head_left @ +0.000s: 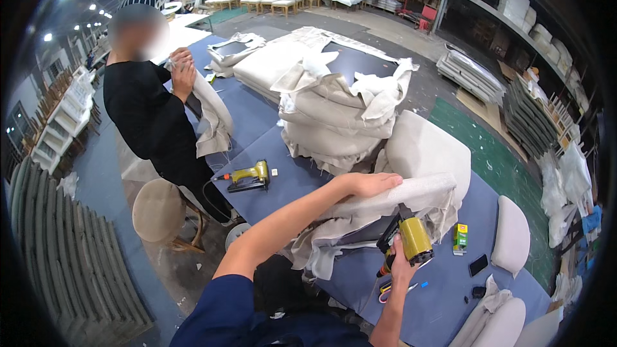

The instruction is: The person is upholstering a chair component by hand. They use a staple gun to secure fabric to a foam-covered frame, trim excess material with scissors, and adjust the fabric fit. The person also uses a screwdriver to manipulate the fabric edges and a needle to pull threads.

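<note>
My right hand (401,261) is wrapped round the handle of a yellow and black pneumatic staple gun (416,239). The gun's black nose touches or nearly touches the underside of a beige upholstered chair cushion (424,191). That cushion is tilted up on the table, with loose fabric hanging along its lower edge. Over its top edge lies my left hand (376,184), gripping it; some of the fingers are hidden. Behind stands a pile of beige fabric-covered cushions (337,112), beside a large pale cushion (429,148).
On the blue table (443,283) lie a second staple gun (249,176), a green-yellow box (460,239), a phone (478,265), scissors (384,294) and more cushions (512,234). At left a co-worker in black (144,106) holds a fabric-covered piece (212,112). A round stool (159,210) stands near.
</note>
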A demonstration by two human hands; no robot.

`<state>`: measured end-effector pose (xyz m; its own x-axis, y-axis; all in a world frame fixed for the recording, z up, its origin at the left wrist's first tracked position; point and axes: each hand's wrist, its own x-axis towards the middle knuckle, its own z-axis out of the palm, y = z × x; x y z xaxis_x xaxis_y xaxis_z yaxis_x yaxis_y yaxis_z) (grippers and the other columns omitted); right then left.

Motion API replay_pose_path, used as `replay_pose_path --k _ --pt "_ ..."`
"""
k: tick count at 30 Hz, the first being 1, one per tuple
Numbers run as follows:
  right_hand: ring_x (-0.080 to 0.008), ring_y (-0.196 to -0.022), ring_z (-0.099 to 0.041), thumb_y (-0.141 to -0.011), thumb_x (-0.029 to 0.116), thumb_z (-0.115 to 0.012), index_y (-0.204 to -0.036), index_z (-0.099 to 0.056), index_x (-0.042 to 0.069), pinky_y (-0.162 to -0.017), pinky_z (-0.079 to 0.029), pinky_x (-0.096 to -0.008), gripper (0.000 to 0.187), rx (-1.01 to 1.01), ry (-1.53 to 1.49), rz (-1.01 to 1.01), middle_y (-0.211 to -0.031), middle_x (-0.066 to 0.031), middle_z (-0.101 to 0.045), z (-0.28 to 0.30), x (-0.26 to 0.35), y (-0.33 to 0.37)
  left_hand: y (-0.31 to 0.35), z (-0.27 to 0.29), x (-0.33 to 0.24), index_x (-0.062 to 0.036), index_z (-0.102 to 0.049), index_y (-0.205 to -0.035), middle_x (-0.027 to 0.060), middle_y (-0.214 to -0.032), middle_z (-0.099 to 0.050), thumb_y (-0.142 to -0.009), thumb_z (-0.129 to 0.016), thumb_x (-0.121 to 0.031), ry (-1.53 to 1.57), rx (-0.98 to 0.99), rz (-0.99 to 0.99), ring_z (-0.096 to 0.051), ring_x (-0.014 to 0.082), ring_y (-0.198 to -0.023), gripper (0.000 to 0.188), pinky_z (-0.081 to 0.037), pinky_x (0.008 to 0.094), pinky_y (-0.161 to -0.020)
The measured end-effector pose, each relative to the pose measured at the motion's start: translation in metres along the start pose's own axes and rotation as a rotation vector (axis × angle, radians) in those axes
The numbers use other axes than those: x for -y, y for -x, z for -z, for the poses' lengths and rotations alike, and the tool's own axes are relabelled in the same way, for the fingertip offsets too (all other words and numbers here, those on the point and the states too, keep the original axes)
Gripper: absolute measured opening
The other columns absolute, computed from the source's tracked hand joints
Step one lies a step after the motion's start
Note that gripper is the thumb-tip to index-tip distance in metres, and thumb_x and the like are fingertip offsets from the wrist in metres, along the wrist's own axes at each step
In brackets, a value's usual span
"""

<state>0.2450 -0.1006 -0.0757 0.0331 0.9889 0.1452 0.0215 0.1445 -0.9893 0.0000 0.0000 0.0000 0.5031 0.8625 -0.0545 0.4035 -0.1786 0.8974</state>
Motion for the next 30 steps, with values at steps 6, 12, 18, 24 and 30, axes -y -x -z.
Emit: replay_pose_path --k 6,12,18,24,30 --pt "-0.0183 -0.09 -0.07 -0.088 0.016 -0.08 -0.114 -0.069 -0.002 -0.086 -0.053 -0.0331 0.033 -0.021 0.04 -0.005 -0.102 -0.0073 -0.074 -0.026 -0.003 0.003 0.054 -0.029 -0.033 -0.01 -0.044 -0.145 0.0374 -0.137 -0.051 -0.102 -0.051 -0.039 -0.982 -0.503 -0.107 -0.071 0.0412 -0.071 0.052 -0.059 0.0463 -0.061" --pt "-0.0151 -0.086 -0.07 -0.087 0.019 -0.081 -0.103 -0.074 0.001 -0.08 -0.053 -0.0319 0.025 -0.024 -0.106 0.035 -0.094 -0.0075 -0.076 -0.049 0.05 -0.001 0.066 -0.013 -0.049 -0.0176 -0.031 -0.154 0.0279 -0.142 -0.047 -0.098 -0.059 -0.02 -0.979 -0.406 0.038 -0.068 0.0463 -0.078 0.063 -0.056 0.053 -0.069" --pt "-0.0245 -0.069 -0.069 -0.082 0.017 -0.08 -0.099 -0.074 0.001 -0.07 -0.051 -0.035 0.025 0.09 0.119 0.24 -0.081 -0.0121 -0.074 -0.04 0.054 -0.005 0.06 -0.021 -0.061 -0.0182 -0.027 -0.156 0.0269 -0.137 -0.048 -0.095 -0.061 -0.012 -0.981 -0.333 -0.009 -0.066 0.0466 -0.078 0.071 -0.054 0.0521 -0.071" --pt "-0.0265 -0.064 -0.07 -0.08 0.014 -0.08 -0.099 -0.075 0.003 -0.063 -0.052 -0.0328 0.023 0.094 0.27 0.359 -0.078 -0.0123 -0.073 -0.04 0.034 0.013 0.072 -0.032 -0.074 -0.016 -0.023 -0.158 0.0271 -0.14 -0.045 -0.086 -0.064 -0.001 -0.988 -0.261 -0.047 -0.067 0.0447 -0.078 0.084 -0.056 0.0499 -0.072" --pt "-0.0211 -0.08 -0.072 -0.076 0.019 -0.088 -0.104 -0.068 0.003 -0.072 -0.052 -0.0321 0.038 0.151 0.21 0.358 -0.094 -0.0101 -0.074 -0.01 0.027 0.027 0.086 -0.038 -0.077 -0.0086 -0.024 -0.157 0.0217 -0.151 -0.038 -0.08 -0.072 0.0 -0.705 -0.334 -0.072 -0.064 0.0399 -0.105 0.091 -0.053 0.0474 -0.089"
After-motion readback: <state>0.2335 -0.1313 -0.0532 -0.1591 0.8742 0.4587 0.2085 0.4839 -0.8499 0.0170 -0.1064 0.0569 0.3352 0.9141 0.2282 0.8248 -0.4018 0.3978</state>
